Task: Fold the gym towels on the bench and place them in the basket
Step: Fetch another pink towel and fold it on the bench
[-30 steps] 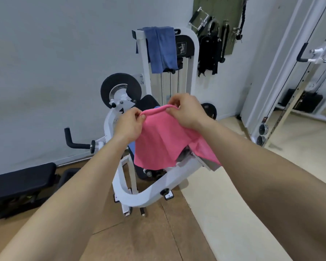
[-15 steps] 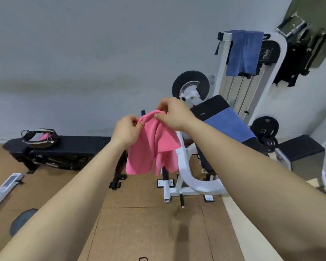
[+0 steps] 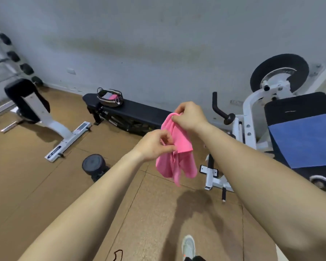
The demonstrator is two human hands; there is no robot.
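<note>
Right hand pinches top of pink towel, raised higher than 0.5 s ago; left hand has dropped, fingers closed on the towel's mid edge. Towel hangs bunched in air over floor. View swung left: bench with basket now nearer centre; blue towel at right

We see a soft matt pink cloth towel, a black padded flat bench with dull vinyl-like upholstery, and rough brown cork-like flooring.
</note>
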